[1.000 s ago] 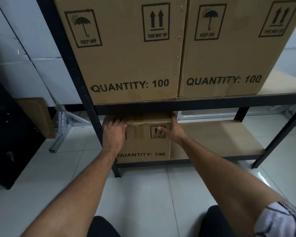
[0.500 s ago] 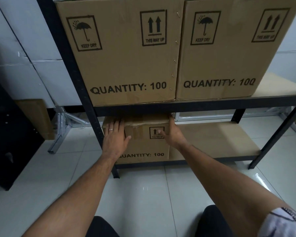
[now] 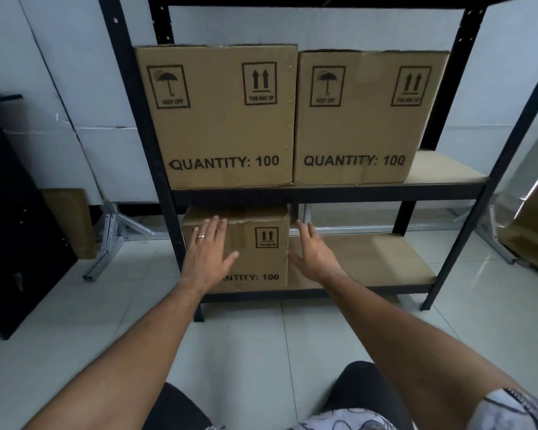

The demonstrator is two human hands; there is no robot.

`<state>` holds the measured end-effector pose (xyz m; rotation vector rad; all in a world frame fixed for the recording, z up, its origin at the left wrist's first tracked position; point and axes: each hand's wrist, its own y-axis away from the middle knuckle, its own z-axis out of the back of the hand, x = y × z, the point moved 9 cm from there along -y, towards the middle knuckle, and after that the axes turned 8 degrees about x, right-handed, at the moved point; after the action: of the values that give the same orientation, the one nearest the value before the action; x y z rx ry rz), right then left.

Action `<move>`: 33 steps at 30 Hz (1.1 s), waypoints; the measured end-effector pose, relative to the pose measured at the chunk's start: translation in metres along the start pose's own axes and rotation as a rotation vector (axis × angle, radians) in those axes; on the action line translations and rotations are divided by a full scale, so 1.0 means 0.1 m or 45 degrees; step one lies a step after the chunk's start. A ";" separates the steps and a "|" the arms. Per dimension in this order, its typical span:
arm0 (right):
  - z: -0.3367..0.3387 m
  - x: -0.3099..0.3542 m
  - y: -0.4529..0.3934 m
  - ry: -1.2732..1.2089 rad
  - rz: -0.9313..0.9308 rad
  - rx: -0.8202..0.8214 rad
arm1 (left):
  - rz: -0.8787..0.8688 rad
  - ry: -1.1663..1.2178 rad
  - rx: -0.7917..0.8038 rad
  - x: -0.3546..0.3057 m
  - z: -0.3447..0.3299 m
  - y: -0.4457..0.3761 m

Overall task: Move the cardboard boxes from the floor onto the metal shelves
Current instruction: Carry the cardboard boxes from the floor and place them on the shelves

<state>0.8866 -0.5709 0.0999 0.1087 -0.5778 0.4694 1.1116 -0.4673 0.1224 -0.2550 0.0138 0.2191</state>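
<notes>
A cardboard box (image 3: 261,262) printed "QUANTITY: 100" stands at the left end of the bottom shelf (image 3: 385,262) of the black metal rack. My left hand (image 3: 207,254) hovers flat in front of its face, fingers spread, holding nothing. My right hand (image 3: 312,254) is open just off the box's right edge, apart from it. On the middle shelf (image 3: 441,172) two larger boxes stand side by side, the left box (image 3: 227,119) and the right box (image 3: 361,119).
The rack's black posts (image 3: 165,193) frame the shelves. A dark panel (image 3: 16,212) leans against the wall at left, with brown cardboard (image 3: 72,218) and a metal bracket (image 3: 109,240) beside it. Something wrapped in brown (image 3: 534,225) stands at far right. White tiled floor lies in front.
Both hands have come off the lower box and opened. The view has pulled back and tilted up, showing the whole middle shelf.
</notes>
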 end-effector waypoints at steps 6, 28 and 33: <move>0.21 0.05 0.43 0.080 0.063 -0.049 | -0.028 0.025 -0.052 -0.28 0.30 0.37; 1.99 -0.55 1.13 0.344 -0.482 -0.164 | -0.522 0.191 0.235 -2.06 1.27 -0.35; 2.92 -0.41 1.58 0.323 -0.627 -0.203 | -0.663 0.250 0.285 -2.78 2.00 -0.48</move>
<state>0.6382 -0.5135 0.3169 0.0354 -0.3200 -0.0431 0.8478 -0.5212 0.3391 -0.0496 0.1635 -0.3251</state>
